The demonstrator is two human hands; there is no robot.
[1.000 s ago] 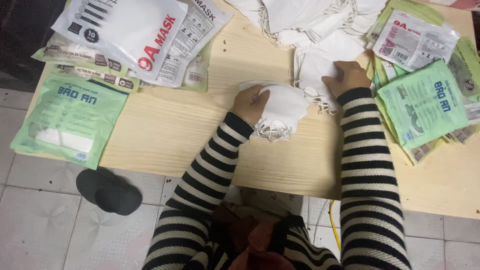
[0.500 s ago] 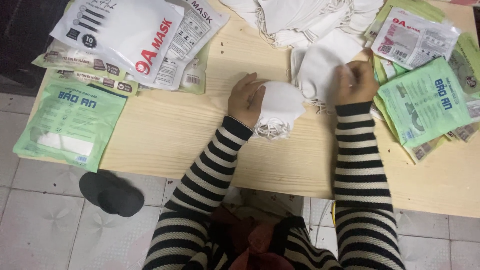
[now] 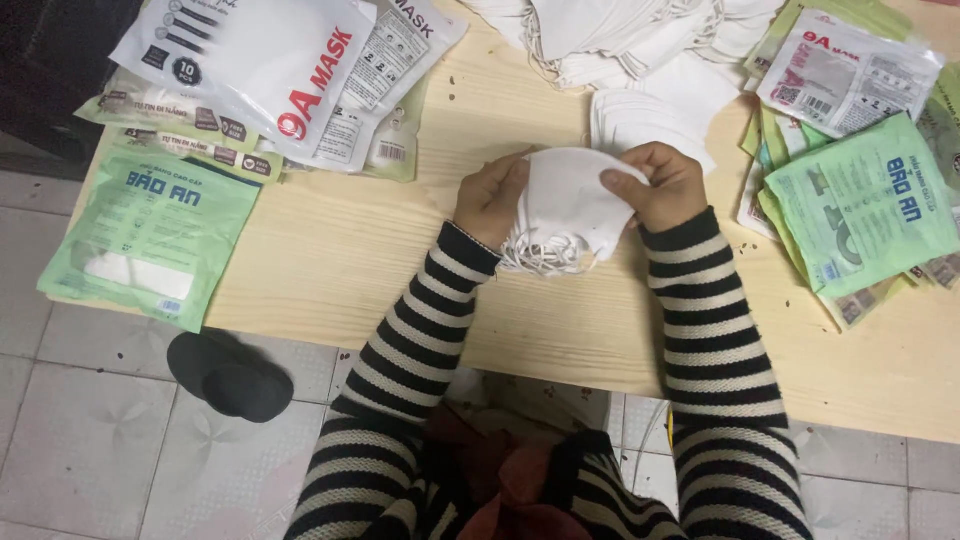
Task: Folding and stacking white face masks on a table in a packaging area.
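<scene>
Looking down from my head camera, I have a small stack of white face masks (image 3: 568, 205) held up between both hands, just above the wooden worktop (image 3: 400, 270). My left hand (image 3: 490, 200) grips the stack's left edge, fingers (image 3: 517, 172) curled over the top and closed on it. My right hand (image 3: 665, 185) pinches the upper right corner, thumb on the front face, fingers closed on the stack as well. The ear loops (image 3: 545, 258) hang in a loose tangle below the stack, near my left wrist. Both my sleeves are black-and-white striped.

Just behind the stack lies a flat pile of white masks (image 3: 660, 105) on the worktop, and beyond that a bigger, looser heap of masks (image 3: 620, 30) reaches the top edge of the view.

To my left sit several packages: a large white pouch with red lettering (image 3: 250, 55) lying over other pouches, and a pale green pouch (image 3: 155, 235) that overhangs the worktop's left edge. To my right is a fan of green pouches (image 3: 865, 205), overlapping one another, with a white-and-red pouch (image 3: 850, 70) above them.

Below the worktop's edge the floor is pale tiles (image 3: 80, 450), and a dark slipper (image 3: 230, 375) lies there, to the left of my left arm. My lap, in dark and reddish cloth, fills the bottom of the view.
</scene>
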